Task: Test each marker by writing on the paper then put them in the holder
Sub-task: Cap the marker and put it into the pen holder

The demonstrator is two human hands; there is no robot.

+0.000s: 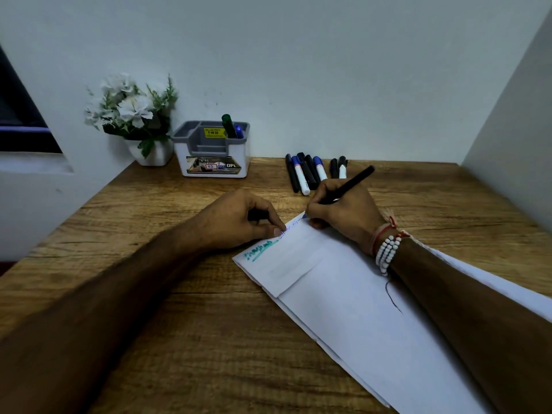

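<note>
Here, right hand (343, 210) grips black marker (352, 182), tip on paper (343, 294); left hand (236, 216) fingers (270, 225) pinch a cap (257, 216)

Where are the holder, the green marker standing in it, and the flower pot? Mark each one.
holder (240, 155): head view, white front wall.
green marker (227, 120): head view, its dark green cap.
flower pot (162, 157): head view, white side of pot.

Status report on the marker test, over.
Right hand writing with marker on paper. Left hand grips cap, thumb at paper edge. Two markers in holder; loose markers waiting. Nothing obstructing.
</note>
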